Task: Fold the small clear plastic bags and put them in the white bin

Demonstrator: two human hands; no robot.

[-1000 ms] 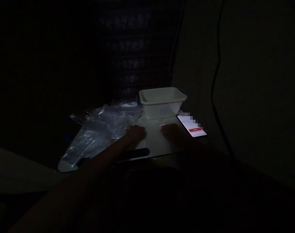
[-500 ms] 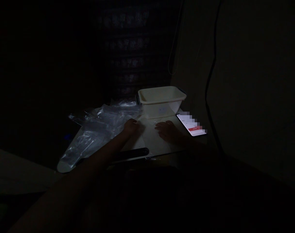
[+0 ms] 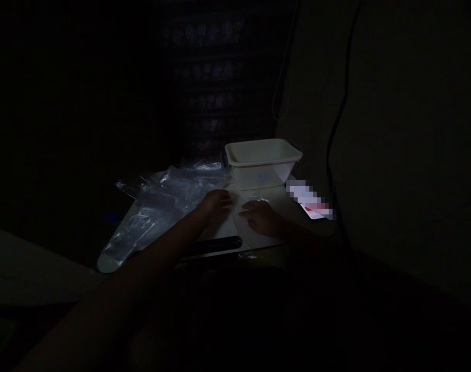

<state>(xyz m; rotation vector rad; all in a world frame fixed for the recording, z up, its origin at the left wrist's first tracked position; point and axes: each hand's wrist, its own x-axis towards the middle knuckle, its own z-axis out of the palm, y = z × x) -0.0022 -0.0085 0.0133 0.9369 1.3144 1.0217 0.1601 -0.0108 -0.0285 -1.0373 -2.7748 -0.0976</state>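
Observation:
The scene is very dark. My left hand rests on the small table at the edge of a pile of clear plastic bags, fingers curled down onto thin clear film. My right hand lies close beside it, fingers bent onto the same flat clear film. A white plastic tub stands just behind both hands. What the fingers pinch is too dim to make out.
A lit phone lies at the table's right edge. A dark long object sits along the near edge. A wall with a hanging cable rises on the right. Darkness fills the left.
My right hand has slid left, away from the phone and closer to my left hand. The left hand has stayed near the bag pile.

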